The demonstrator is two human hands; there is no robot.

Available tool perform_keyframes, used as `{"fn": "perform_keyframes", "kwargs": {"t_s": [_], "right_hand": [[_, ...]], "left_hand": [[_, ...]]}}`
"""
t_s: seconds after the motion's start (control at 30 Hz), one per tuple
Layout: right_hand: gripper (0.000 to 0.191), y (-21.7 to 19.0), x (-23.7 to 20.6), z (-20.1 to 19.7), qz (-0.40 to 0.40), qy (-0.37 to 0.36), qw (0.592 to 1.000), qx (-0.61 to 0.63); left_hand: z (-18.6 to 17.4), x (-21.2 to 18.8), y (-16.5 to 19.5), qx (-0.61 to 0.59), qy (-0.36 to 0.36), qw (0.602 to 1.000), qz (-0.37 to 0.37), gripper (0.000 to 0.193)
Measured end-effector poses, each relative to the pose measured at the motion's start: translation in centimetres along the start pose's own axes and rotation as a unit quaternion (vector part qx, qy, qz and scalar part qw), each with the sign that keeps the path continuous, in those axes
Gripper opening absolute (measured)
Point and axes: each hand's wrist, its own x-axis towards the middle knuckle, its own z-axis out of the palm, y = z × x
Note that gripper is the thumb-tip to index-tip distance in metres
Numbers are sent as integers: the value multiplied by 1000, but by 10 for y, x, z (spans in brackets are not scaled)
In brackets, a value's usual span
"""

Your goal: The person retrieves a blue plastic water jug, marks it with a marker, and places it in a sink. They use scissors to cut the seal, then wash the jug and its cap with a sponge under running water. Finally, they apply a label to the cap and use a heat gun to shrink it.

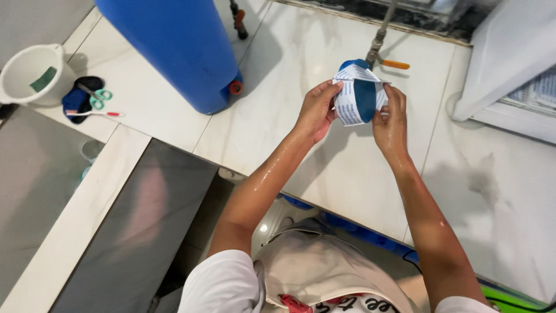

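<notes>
I hold a blue object wrapped in a white printed label (pixel 359 95) up in front of me over the pale marble counter (pixel 324 168). My left hand (pixel 317 110) grips its left edge with the fingers curled onto the label. My right hand (pixel 391 119) pinches the right edge between thumb and fingers. Both forearms look wet. The label is creased and partly lifted away from the blue surface.
A large blue cylinder tank (pixel 182 46) stands at the back left. A white bucket (pixel 32 72) sits far left, beside scissors with green handles (pixel 98 97) and a toothbrush (pixel 95 113). A metal pipe with an orange-handled valve (pixel 385 55) lies behind. A white appliance (pixel 509 64) is at right.
</notes>
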Motion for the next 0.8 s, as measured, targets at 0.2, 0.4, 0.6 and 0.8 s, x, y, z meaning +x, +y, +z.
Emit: {"fn": "perform_keyframes", "kwargs": {"t_s": [0.2,0.4,0.6,0.8], "right_hand": [[60,15,13,30,37,-35,995,89],[16,0,22,25,-20,102,994,45],[26,-14,23,0,-165,159,969,-90],[18,-20,29,-22,-40,142,986,75]], "left_hand": [[-1,-30,36,72,9,997,23,27],[6,-46,51,128,-2,991,25,27],[18,-43,47,14,-19,999,21,24],[35,-44,44,111,-60,992,-5,21]]}}
